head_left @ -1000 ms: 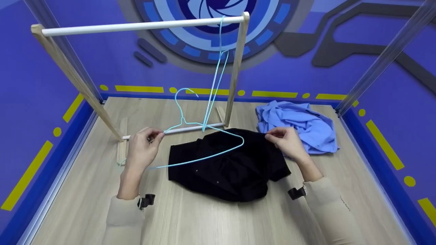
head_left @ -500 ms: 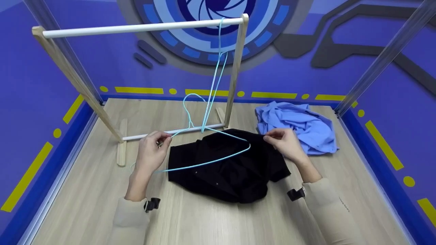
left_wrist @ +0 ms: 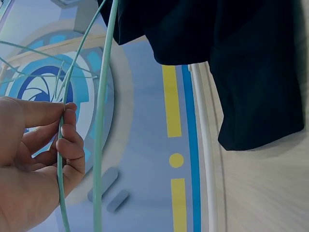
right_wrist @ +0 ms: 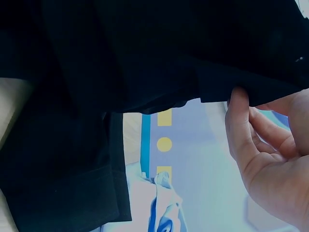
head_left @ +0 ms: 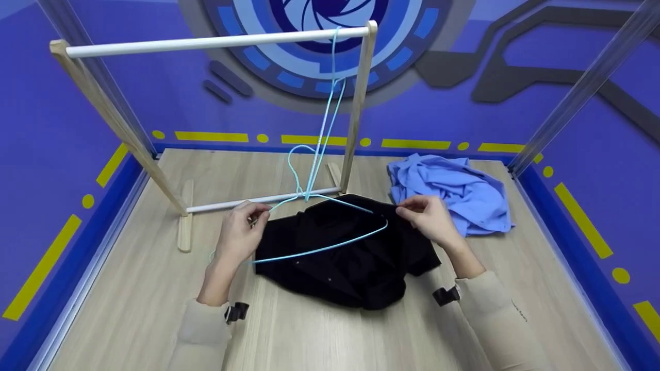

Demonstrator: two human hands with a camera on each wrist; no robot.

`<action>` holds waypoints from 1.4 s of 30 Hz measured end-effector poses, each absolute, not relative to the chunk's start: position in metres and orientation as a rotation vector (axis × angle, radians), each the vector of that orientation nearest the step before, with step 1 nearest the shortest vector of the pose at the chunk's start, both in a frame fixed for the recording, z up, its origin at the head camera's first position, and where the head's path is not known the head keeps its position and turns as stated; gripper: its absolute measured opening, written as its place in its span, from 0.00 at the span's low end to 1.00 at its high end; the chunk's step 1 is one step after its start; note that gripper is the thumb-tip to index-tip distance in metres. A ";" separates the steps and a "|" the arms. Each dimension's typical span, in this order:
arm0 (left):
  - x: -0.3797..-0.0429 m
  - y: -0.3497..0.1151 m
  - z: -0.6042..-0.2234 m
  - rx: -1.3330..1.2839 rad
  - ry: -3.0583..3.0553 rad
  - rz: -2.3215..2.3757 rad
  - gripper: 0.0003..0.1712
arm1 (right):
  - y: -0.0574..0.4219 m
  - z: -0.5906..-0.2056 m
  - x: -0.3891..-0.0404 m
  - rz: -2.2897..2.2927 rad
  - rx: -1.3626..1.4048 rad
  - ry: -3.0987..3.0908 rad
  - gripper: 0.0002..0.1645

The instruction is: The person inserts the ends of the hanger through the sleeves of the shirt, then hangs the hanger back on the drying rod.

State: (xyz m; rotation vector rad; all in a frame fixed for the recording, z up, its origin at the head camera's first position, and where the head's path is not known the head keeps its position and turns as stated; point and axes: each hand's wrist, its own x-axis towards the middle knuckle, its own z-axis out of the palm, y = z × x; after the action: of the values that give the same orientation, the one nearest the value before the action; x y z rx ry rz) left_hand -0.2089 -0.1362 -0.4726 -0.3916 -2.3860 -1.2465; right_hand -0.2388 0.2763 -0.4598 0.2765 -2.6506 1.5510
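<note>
My left hand pinches a light-blue wire hanger by its left shoulder, thumb against fingers; the left wrist view shows this hanger close up. The hanger's hook points away from me and its right end lies over a black short-sleeved shirt, where dark cloth partly hides the corner. With thumb and fingers, my right hand pinches the shirt's far right edge. That edge is lifted, as the right wrist view shows the cloth hanging from the fingertips.
Behind the shirt stands a wooden rack with a white top rail. A second blue hanger hangs near its right post. A crumpled blue garment lies at the back right. Blue walls enclose the table.
My left hand has carried the hanger rightward and slightly toward me, bringing its right end farther over the black shirt. The right hand has stayed nearly still, keeping its pinch on the cloth.
</note>
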 end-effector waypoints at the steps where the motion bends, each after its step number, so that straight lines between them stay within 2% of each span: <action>1: -0.209 -0.135 -0.473 -0.393 -2.386 -1.259 0.04 | 0.276 -0.460 -0.239 1.552 0.284 -2.651 0.06; 21: -0.210 -0.114 -0.477 -0.442 -2.408 -1.349 0.06 | 0.271 -0.461 -0.237 1.614 0.345 -2.656 0.09; 28: -0.212 -0.109 -0.479 -0.446 -2.429 -1.340 0.05 | 0.262 -0.448 -0.229 1.611 0.376 -2.659 0.08; 31: -0.213 -0.107 -0.480 -0.448 -2.434 -1.337 0.05 | 0.265 -0.459 -0.235 1.620 0.378 -2.643 0.08; 42: -0.215 -0.100 -0.482 -0.448 -2.465 -1.350 0.06 | 0.259 -0.459 -0.234 1.655 0.415 -2.627 0.07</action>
State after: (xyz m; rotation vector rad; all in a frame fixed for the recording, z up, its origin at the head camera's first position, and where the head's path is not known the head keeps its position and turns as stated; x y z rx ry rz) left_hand -0.2149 -0.1004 -0.4819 -0.4476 -2.4646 -1.3496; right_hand -0.2340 0.2591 -0.4594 0.4150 -2.6267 1.6551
